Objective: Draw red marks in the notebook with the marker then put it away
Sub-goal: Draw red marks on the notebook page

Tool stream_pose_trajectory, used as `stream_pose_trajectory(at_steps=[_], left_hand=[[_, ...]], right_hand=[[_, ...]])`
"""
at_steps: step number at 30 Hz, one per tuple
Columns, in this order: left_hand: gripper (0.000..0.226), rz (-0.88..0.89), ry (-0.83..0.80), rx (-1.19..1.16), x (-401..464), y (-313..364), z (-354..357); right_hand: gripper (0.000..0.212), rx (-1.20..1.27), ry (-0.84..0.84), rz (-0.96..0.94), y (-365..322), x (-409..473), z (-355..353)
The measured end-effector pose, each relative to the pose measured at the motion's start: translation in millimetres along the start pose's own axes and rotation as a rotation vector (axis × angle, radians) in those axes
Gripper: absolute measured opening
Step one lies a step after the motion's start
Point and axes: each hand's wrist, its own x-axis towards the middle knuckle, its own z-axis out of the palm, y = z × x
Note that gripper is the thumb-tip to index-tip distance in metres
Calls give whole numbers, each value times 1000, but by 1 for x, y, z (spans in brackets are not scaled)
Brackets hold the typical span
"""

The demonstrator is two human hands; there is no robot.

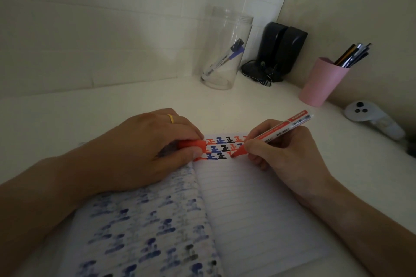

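Observation:
An open lined notebook (252, 204) lies on the white desk in front of me. Rows of red, blue and black marks fill the top of its right page. My right hand (283, 153) grips a red marker (279, 128), and its red tip touches the page at the third row of marks. My left hand (153, 148), with a gold ring on one finger, rests on the top of the left page and holds the marker's red cap (193, 145). The left page shows blue ink bled through.
A clear jar (225, 49) with a blue and a black marker inside stands at the back. Two black speakers (281, 49) sit in the corner. A pink cup (322, 83) of pens and a white controller (373, 119) are at the right.

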Motion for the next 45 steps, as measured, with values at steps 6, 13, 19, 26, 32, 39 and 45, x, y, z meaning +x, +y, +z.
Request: stream_pose_trajectory(at_steps=[6,13,19,26,32,39,45], left_hand=[[31,5,-4,9,0,1,0],[33,11,-1,2,1,1,0],[28,13,2,6,1,1,0],[30,14,1,7,1,0,1],[33,13,3,10,0,0,1],[31,19,1,3,1,-1,1],[35,10,4,6,1,0,1]], right_hand=[[11,13,18,9,0,1,0],[9,9,29,-4,3,2,0],[1,20,-21,-21,1,0,0],[6,5,-31,-38,1,0,-1],[6,19,-55,-43,0,-2,0],[5,-20,24,-22,2,1,0],[7,45,24,-4,4,2,-2]])
